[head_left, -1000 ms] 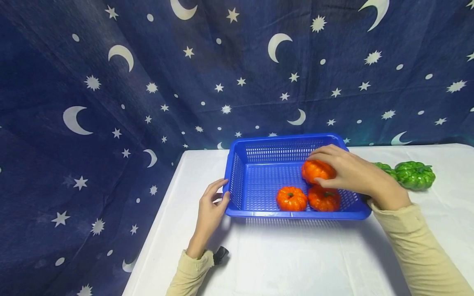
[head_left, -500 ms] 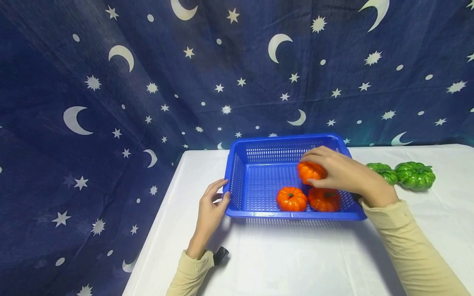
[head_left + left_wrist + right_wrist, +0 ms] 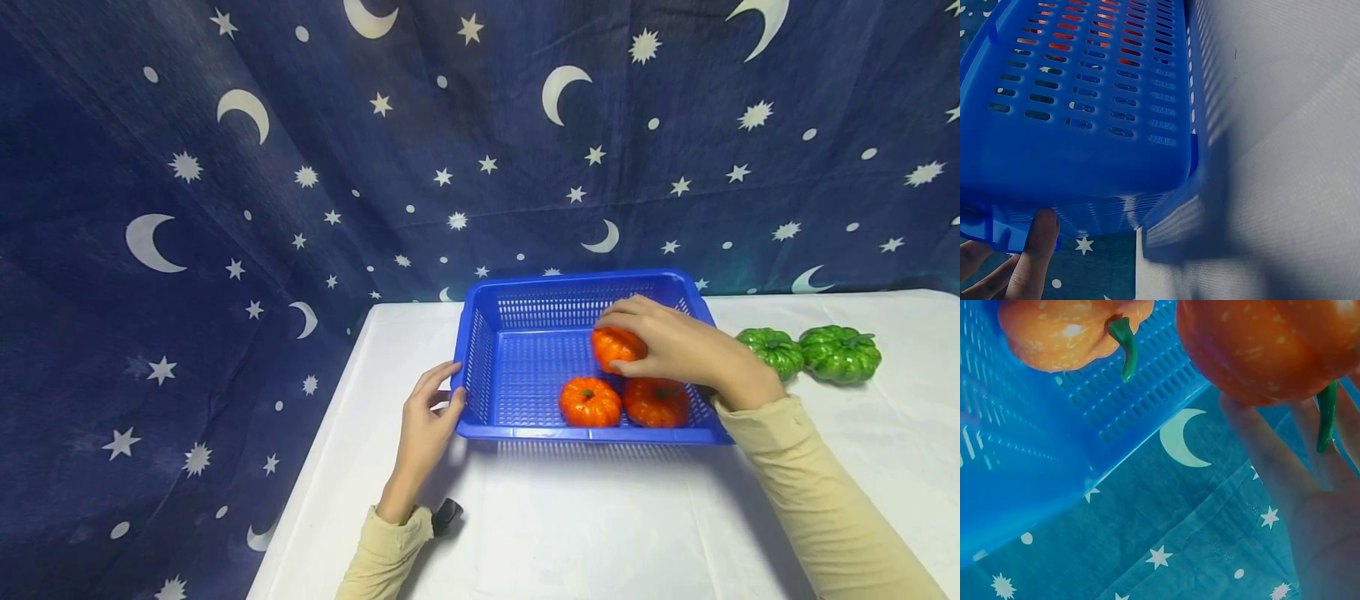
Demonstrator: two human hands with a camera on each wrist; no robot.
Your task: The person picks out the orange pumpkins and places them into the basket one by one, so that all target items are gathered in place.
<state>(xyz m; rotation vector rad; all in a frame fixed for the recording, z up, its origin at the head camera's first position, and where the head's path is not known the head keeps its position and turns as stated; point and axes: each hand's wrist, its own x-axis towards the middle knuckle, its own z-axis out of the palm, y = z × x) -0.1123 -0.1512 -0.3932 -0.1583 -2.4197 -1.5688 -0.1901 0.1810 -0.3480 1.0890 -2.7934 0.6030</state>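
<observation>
A blue plastic basket point(image 3: 525, 357) with slotted sides stands on the table. My left hand point(image 3: 429, 422) holds its left rim between thumb and fingers; in the left wrist view the thumb point(image 3: 1036, 250) lies against the basket's edge. Inside the basket's right half, my right hand point(image 3: 660, 337) grips an orange pumpkin point(image 3: 613, 348) from above. The right wrist view has this held pumpkin point(image 3: 1272, 350) close up, its green stem toward the palm. Two more orange pumpkins sit along the basket's near side, one at the middle point(image 3: 590, 403) and another to its right point(image 3: 656, 405).
Two green pumpkins rest on the white tablecloth right of the basket, one nearer point(image 3: 772, 353) and one farther right point(image 3: 840, 355). A dark blue curtain point(image 3: 480, 150) with moons and stars hangs behind and along the left.
My right hand has moved left with the orange pumpkin, within the basket. The nearer green pumpkin shows more fully now. My left hand keeps its place on the rim.
</observation>
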